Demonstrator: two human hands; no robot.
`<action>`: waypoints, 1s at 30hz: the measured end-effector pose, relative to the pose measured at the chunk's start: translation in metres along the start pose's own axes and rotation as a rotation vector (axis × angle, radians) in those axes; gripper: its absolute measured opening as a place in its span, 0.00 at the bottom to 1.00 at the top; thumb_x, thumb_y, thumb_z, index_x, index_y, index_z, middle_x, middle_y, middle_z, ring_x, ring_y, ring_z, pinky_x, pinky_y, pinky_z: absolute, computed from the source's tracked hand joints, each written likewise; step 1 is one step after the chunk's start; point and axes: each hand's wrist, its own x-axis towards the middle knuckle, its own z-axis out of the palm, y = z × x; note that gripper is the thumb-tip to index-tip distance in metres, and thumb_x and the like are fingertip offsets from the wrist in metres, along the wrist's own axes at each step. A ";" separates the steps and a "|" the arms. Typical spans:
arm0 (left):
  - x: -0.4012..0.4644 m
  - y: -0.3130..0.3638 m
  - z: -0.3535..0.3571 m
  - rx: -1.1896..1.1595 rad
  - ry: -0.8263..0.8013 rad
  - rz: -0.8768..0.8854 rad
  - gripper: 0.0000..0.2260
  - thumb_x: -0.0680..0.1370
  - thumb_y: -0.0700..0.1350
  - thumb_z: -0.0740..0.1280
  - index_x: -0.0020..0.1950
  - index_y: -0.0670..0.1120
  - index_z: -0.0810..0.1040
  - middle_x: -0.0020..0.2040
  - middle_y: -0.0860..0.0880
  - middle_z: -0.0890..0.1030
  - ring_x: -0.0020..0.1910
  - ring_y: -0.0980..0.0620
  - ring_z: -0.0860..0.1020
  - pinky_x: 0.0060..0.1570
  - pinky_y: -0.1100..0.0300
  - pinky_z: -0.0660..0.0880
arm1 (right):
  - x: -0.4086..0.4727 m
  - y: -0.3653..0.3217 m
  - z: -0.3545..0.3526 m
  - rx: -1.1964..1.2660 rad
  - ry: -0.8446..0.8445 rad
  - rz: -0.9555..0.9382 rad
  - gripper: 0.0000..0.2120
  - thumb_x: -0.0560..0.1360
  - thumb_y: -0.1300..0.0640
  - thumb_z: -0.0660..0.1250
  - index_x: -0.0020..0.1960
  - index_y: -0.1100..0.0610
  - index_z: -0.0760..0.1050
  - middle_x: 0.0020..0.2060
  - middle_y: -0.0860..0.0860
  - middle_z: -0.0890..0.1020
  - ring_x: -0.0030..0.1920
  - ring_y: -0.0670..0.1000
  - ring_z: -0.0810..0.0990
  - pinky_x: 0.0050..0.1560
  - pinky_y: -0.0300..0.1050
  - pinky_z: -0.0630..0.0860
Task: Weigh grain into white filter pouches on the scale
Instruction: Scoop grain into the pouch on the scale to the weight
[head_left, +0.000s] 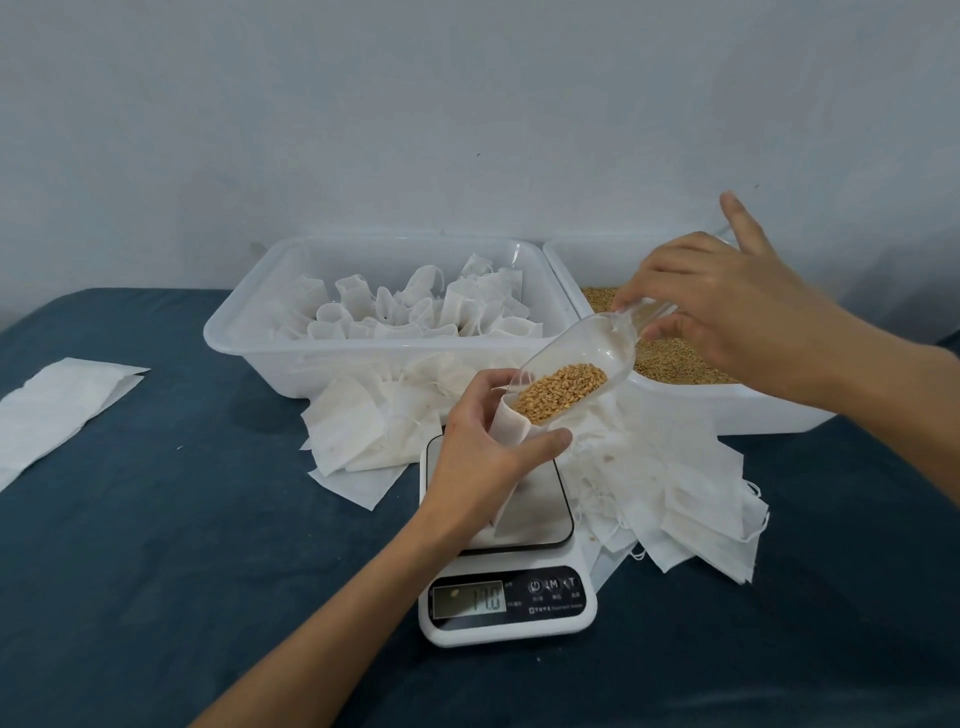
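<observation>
My left hand (485, 441) grips a white filter pouch (511, 426) upright on the platform of the white digital scale (540, 519), holding its mouth open. My right hand (727, 306) pinches the handle of a clear plastic scoop (576, 358), index finger pointing up. The scoop tilts down to the left, its lip at the pouch mouth, with golden grain (563, 389) piled at its front. The scale's display (470, 598) reads about 17.0.
A white tub (249, 322) of filled pouches stands behind the scale on the left. A second white tub (727, 405) with loose grain stands on the right. Empty pouches (691, 499) lie heaped around the scale. Flat white paper (52, 405) lies far left on the dark blue cloth.
</observation>
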 end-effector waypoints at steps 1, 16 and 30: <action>0.000 0.000 0.000 0.001 -0.001 -0.001 0.23 0.73 0.39 0.81 0.63 0.53 0.76 0.58 0.55 0.86 0.56 0.54 0.85 0.56 0.62 0.79 | 0.000 0.000 0.000 0.000 0.000 0.001 0.15 0.75 0.60 0.74 0.61 0.54 0.81 0.53 0.50 0.82 0.63 0.56 0.77 0.77 0.68 0.41; -0.001 0.002 0.000 -0.007 0.005 -0.005 0.24 0.73 0.40 0.81 0.63 0.53 0.76 0.57 0.56 0.86 0.55 0.55 0.85 0.56 0.59 0.79 | 0.000 0.000 0.001 -0.009 0.025 -0.023 0.15 0.73 0.60 0.74 0.60 0.56 0.82 0.52 0.51 0.83 0.62 0.58 0.78 0.76 0.71 0.43; 0.000 0.000 0.000 -0.020 0.011 -0.003 0.24 0.73 0.38 0.81 0.63 0.52 0.77 0.57 0.57 0.85 0.54 0.56 0.85 0.51 0.65 0.79 | 0.000 0.002 0.003 -0.004 0.047 -0.041 0.15 0.73 0.61 0.75 0.59 0.55 0.82 0.52 0.51 0.83 0.61 0.58 0.79 0.76 0.72 0.44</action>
